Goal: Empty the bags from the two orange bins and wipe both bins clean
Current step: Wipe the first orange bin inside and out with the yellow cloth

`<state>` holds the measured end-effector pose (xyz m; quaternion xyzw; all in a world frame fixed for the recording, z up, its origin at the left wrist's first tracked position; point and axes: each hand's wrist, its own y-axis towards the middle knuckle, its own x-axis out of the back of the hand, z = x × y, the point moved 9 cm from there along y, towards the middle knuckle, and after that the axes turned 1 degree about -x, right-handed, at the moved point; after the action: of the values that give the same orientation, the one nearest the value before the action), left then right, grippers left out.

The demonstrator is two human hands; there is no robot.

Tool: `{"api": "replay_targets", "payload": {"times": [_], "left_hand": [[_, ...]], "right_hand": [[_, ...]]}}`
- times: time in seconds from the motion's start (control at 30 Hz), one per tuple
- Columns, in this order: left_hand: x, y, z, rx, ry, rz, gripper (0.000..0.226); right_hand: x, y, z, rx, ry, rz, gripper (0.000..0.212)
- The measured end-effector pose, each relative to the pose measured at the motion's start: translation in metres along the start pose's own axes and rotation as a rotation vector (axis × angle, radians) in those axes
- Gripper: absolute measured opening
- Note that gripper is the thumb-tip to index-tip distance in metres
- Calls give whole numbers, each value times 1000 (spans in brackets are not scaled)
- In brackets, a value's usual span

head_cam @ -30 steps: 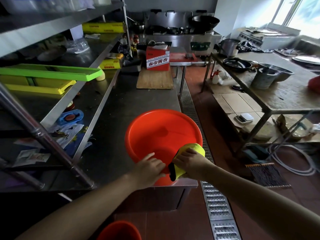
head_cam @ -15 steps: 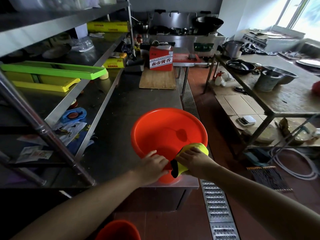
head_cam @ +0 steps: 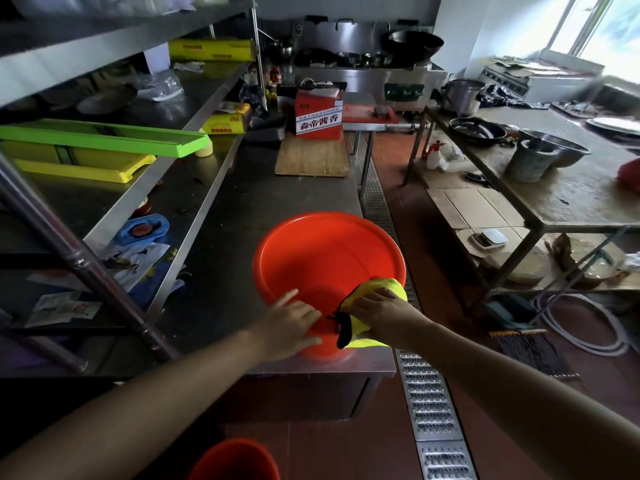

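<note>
- Head view: an orange bin (head_cam: 329,258) stands on the near end of a steel counter (head_cam: 242,237), close to its right edge, mouth up and tipped a little toward the person.
- The left hand (head_cam: 289,327) grips the bin's near rim: thumb side lies over the outer wall, index finger points along the rim, and the other fingers curl over the edge. This grip is closed on the bin.
- The right hand (head_cam: 379,311) presses a yellow cloth (head_cam: 384,289) onto the near right part of the rim; its fingers are bent over the cloth, which bunches beneath them and hangs outside the wall with a black edge showing. This grip holds the cloth.
- Nothing shows inside the bin on the walls that can be seen.
- A second orange bin (head_cam: 235,460) sits on the floor at the bottom edge of the frame, only its top visible.
- Farther along the counter lie a wooden cutting board (head_cam: 311,157) and, at its far end, a red box (head_cam: 318,116) with white lettering.
- On the left a shelf (head_cam: 180,188) carries a green tray (head_cam: 104,136) stacked on a yellow tray (head_cam: 83,166).
- A metal floor drain grate (head_cam: 429,410) runs beside the counter on the right.
</note>
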<state>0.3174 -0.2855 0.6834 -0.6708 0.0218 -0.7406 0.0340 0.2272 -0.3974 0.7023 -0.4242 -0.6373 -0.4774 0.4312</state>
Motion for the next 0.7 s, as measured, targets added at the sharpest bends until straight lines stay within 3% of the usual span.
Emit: {"api": "replay_targets", "payload": {"times": [0.07,0.2,0.37,0.5,0.63,0.7], "left_hand": [[3,7,-11,67,-126,-71,46],[15,-10,15,-6,-6,-179,32],[10,-31,100,205,73,59,49],[6,-7,41,37,46,56,65],[1,13,-1,140,-191,-38,52],[3,16,-2,144,-191,-83,45]], "right_hand": [[1,-2,1,-5,24,13,59],[8,-15,-13,-6,65,73,58],[15,-16,-22,-29,13,84,57],[11,-9,-16,-42,9,104,55],[6,-6,-9,-75,8,139,54],[6,-3,-6,-85,47,132,55]]}}
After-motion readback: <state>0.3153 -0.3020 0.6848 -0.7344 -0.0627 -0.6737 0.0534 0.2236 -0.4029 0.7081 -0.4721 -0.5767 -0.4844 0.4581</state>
